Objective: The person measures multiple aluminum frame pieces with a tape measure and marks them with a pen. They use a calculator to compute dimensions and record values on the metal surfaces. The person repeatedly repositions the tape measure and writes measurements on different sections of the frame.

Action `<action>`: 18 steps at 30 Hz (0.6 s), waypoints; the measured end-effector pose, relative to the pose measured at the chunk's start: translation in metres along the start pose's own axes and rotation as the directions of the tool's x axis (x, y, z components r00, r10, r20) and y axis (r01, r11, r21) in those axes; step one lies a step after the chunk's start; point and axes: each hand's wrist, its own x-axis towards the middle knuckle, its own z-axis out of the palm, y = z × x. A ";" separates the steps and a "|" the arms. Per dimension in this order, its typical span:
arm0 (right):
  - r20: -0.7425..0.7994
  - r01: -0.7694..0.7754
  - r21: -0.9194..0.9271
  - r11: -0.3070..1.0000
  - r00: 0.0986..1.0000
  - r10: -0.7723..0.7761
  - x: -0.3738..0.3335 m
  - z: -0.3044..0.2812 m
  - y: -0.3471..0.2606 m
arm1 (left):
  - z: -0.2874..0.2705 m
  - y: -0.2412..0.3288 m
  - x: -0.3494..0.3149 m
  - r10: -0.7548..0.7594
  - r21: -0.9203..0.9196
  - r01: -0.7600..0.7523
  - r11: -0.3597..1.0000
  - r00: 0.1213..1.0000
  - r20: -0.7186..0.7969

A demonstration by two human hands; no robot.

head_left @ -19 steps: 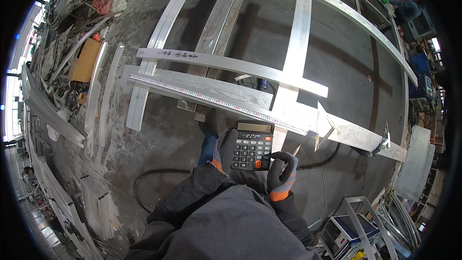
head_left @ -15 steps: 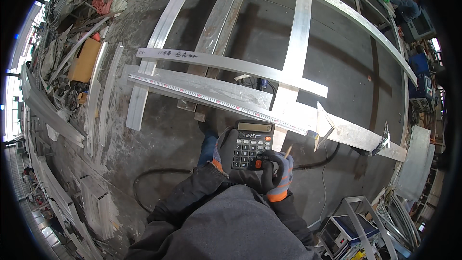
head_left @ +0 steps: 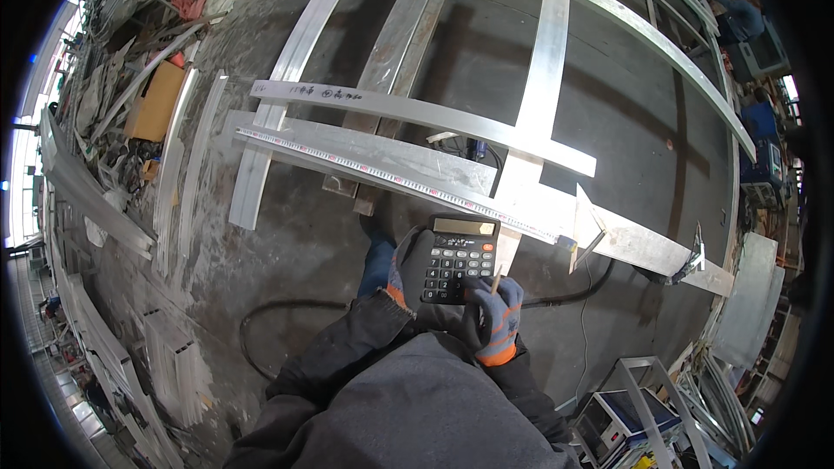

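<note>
My left hand, in a grey-and-orange work glove, is closed around the left side of a black calculator with its screen on the far side. My gloved right hand is at the lower right of the keypad, a bent finger on or just above the keys; contact cannot be made out. A thin pale stick like a pencil pokes up from its fingers. Just beyond the calculator, a pulled-out tape measure lies along a flat metal bar, its yellow-and-dark end at the right.
Long aluminium bars cross in a frame ahead, one marked by hand. A black hose curves over the floor. Scrap and a cardboard piece are heaped left; a metal stand is at lower right. Another person is at far right.
My right hand has shifted slightly left over the lower keys, and the stick in it has tilted more upright. The calculator stays in my left hand.
</note>
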 end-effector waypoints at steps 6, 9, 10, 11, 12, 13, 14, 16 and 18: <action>0.139 0.146 0.071 0.987 0.978 -0.155 -0.002 0.005 -0.005 | -0.001 -0.003 0.005 -0.148 -0.284 0.148 0.947 0.989 0.021; 0.258 0.168 -0.023 0.986 0.953 -0.156 -0.004 0.006 -0.005 | -0.004 -0.008 0.008 -0.114 -0.096 0.109 0.989 0.992 -0.047; 0.280 0.150 -0.013 0.989 0.950 -0.141 -0.004 0.006 -0.004 | -0.005 -0.009 0.008 -0.106 -0.032 0.104 0.994 0.993 -0.060; 0.276 0.166 0.001 0.986 0.948 -0.160 -0.004 0.005 -0.004 | -0.005 -0.009 0.008 -0.108 -0.098 0.102 0.990 0.993 -0.052; 0.271 0.183 0.015 0.983 0.946 -0.180 -0.004 0.005 -0.004 | -0.005 -0.009 0.008 -0.123 -0.163 0.112 0.980 0.991 -0.055; 0.236 0.201 0.044 0.979 0.950 -0.206 -0.003 0.004 -0.004 | -0.005 -0.009 0.008 -0.148 -0.231 0.131 0.964 0.988 -0.055; 0.281 0.197 0.029 0.980 0.939 -0.197 -0.003 0.003 -0.005 | -0.005 -0.008 0.007 -0.142 -0.240 0.126 0.963 0.988 -0.051; 0.311 0.191 0.029 0.981 0.931 -0.190 -0.001 0.004 -0.005 | -0.003 -0.006 0.007 -0.131 -0.316 0.125 0.941 0.991 0.002; 0.198 0.137 0.054 0.989 0.969 -0.145 0.001 0.003 -0.006 | -0.002 -0.004 0.008 -0.155 -0.236 0.143 0.961 0.987 -0.032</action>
